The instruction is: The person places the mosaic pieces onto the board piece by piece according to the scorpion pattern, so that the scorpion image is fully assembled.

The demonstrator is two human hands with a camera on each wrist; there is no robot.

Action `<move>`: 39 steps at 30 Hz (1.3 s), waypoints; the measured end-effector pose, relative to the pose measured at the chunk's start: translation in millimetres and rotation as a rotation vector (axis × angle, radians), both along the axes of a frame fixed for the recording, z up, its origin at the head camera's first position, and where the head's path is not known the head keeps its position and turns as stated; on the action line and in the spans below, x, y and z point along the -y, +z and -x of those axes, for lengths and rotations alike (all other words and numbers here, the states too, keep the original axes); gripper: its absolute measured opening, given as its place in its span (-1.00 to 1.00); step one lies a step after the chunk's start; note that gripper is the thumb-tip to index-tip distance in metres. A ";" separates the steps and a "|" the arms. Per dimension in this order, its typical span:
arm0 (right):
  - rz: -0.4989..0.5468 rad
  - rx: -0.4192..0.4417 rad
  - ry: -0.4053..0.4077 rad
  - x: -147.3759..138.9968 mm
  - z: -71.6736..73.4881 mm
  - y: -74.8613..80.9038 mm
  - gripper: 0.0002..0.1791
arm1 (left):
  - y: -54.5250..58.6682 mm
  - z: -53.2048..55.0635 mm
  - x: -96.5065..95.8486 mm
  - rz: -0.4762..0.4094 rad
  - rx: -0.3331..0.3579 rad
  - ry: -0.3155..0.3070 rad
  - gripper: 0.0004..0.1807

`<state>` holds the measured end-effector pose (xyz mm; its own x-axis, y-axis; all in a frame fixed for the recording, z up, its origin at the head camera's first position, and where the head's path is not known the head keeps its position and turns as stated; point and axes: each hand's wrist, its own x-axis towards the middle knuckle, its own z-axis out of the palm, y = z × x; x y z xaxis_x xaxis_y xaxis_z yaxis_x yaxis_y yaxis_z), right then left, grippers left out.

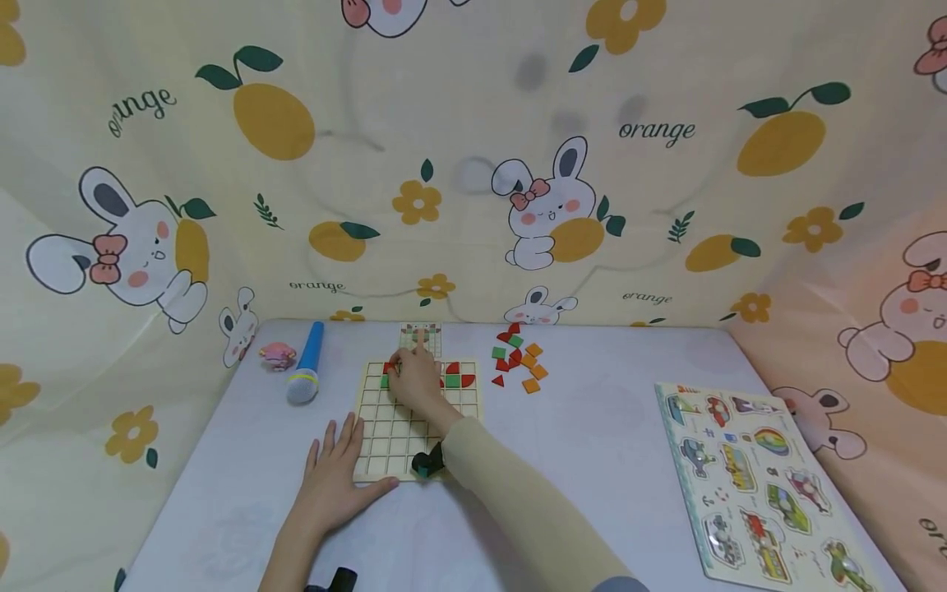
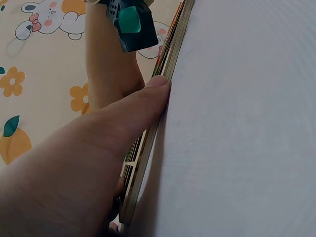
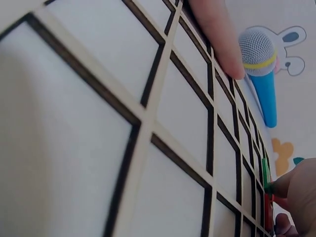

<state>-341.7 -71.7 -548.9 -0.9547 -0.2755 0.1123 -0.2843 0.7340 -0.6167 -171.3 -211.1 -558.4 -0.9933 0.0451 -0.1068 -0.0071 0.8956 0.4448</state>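
Note:
A pale grid board lies on the table, with red and green pieces in its upper rows. My left hand rests at its lower left corner with the fingers spread. In the left wrist view the left thumb touches the board's edge. Over the upper grid is my right hand, its index finger stretched toward a small pattern card behind the board. In the right wrist view the right thumb is beside a green piece; whether it pinches anything is hidden.
Loose red, green and orange pieces lie right of the board. A blue toy microphone and a pink toy stand at the back left. At the right is a picture puzzle board. A printed curtain hangs behind the table.

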 end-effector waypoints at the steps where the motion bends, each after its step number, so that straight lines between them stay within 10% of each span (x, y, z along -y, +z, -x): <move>1: -0.004 -0.001 -0.005 -0.2 0.4 0.0 -0.79 | 0.0 0.3 -0.5 -0.002 -0.003 0.001 0.38; 23: 0.060 -0.011 -0.003 -46.7 -26.5 15.3 -0.64 | -3.1 -4.6 -5.8 -0.018 -0.001 -0.001 0.39; 39: 0.197 0.029 -0.305 -170.6 -18.5 9.2 -0.65 | 1.0 -2.2 -3.3 -0.018 0.001 0.002 0.41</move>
